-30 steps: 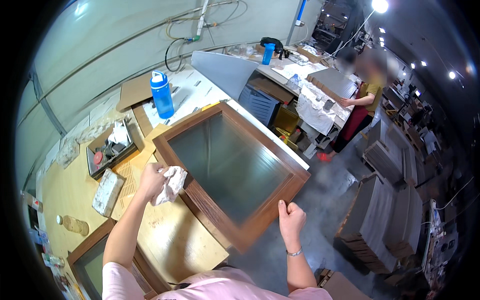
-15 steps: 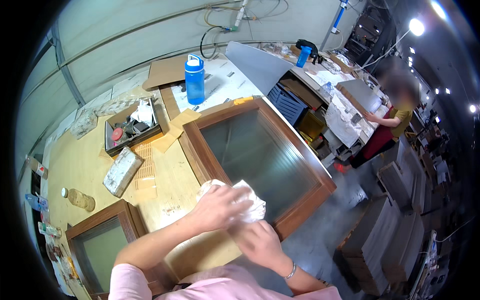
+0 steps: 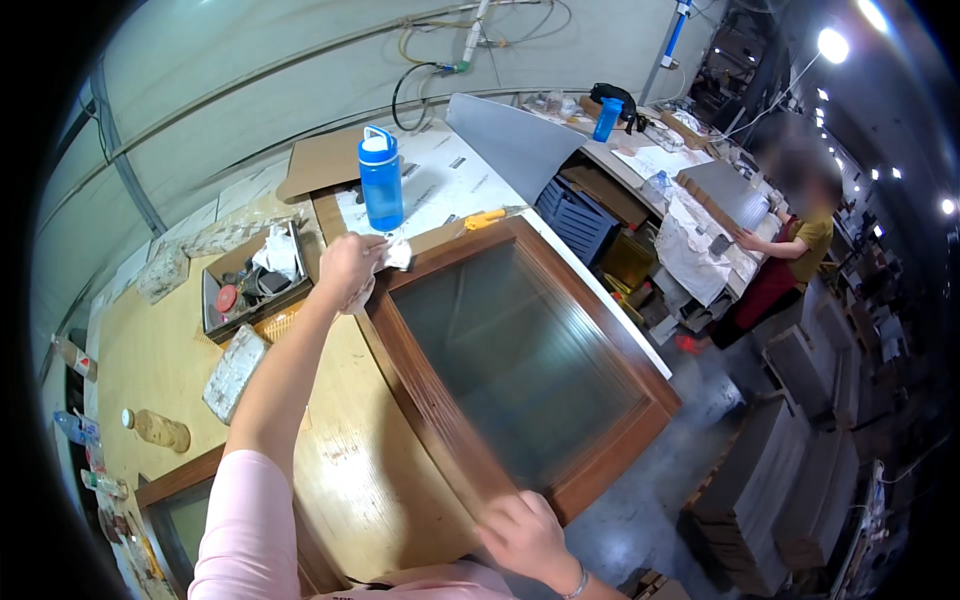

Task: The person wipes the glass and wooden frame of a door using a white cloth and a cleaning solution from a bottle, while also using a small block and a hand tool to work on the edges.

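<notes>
Bright ceiling spotlights (image 3: 831, 44) glare at the upper right, while the far right aisle sits dim. The pale wooden workbench (image 3: 160, 370) is evenly lit with soft shadows. Straight edges bow near the black fisheye rim; the near hand (image 3: 525, 535) blurs slightly.
</notes>
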